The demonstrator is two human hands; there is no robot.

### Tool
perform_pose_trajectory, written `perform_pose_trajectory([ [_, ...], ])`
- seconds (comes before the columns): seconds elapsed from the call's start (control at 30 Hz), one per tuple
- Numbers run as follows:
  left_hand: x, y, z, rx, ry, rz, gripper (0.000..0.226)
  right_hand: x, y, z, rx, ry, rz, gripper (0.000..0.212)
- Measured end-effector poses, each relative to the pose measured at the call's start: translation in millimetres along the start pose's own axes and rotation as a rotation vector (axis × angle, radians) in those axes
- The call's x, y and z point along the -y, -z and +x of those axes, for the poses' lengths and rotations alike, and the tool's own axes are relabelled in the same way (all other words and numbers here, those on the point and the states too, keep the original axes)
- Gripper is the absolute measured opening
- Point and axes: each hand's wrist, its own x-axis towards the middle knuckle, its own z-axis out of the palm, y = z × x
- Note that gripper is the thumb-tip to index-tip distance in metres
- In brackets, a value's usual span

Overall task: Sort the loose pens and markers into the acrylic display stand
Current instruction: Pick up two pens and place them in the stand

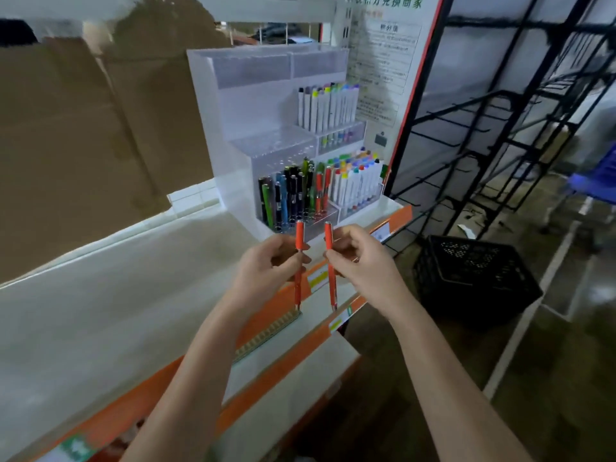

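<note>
My left hand (266,265) pinches an orange pen (299,236) upright, cap end up. My right hand (358,258) pinches a second orange pen (328,235) the same way, a little to the right. Both pens hang just in front of the acrylic display stand (233,105), which sits on the white shelf. Its lower left tier holds several dark, green, blue and orange pens (293,191). White-bodied markers (358,181) with coloured caps fill the lower right tier, and more white markers (328,106) stand on the tier above. The top compartments look bare.
The white shelf (116,295) has an orange front edge with price labels (318,278). Brown cardboard (83,128) stands behind on the left. A black plastic crate (473,275) sits on the floor at the right, beside a black wire rack (500,128) and a printed sign (386,55).
</note>
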Motion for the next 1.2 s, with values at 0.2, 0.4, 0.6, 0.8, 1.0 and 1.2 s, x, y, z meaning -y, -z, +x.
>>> perform_pose_trajectory([
  [0.2,-3,-16,57,0.0,-0.026,-0.009,0.01,-18,17,59,-0.04,0.033,0.015,0.014],
  [0.4,-8,-17,95,0.014,-0.074,-0.057,0.018,-22,27,113,-0.116,0.093,0.012,0.008],
  [0.6,-7,-8,113,-0.081,-0.172,-0.009,0.029,-26,26,145,-0.23,0.211,0.072,0.018],
  [0.8,-3,-6,117,-0.157,-0.221,-0.04,0.034,-30,19,159,-0.27,0.381,0.074,0.032],
  [1.0,-1,-8,116,-0.202,-0.255,-0.032,0.039,-38,14,167,-0.242,0.5,0.041,0.037],
  [1.2,1,-10,114,-0.207,-0.233,-0.04,0.031,-53,1,170,-0.245,0.585,-0.027,0.028],
])
